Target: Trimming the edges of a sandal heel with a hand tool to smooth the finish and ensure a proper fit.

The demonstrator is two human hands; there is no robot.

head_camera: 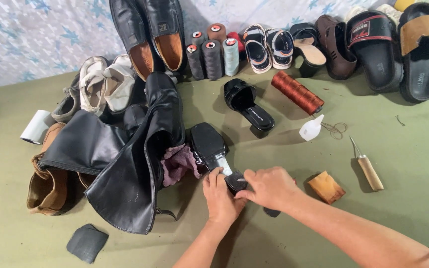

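We see both hands closed on a black heeled sandal [214,151] that lies sole-up on the olive-green table cover [284,238], just in front of the person: the left hand [221,196] wraps its fingers around the heel end from below, and the right hand [270,187] pinches the same glossy black heel from the side, thumb and fingers touching it. The sandal's sole is smooth and square-toed, with a pale grey patch along the shank. Its mate, a second black sandal [248,105], stands upright a little further back. Just left of the held sandal lies a crumpled mauve cloth [178,163], pressed against a tall black leather boot [130,159] that has flopped over a brown suede boot [48,183]. To the right we find a tan rectangular block [326,187], a wooden-handled awl [367,168], a small white squeeze bottle [311,128] and a spool of rust-red thread [297,92] lying on its side. Upright thread cones [213,52] in grey and pale blue stand at the back, near black dress shoes [150,34]. A dark flat leather scrap [87,242] lies near the front edge.
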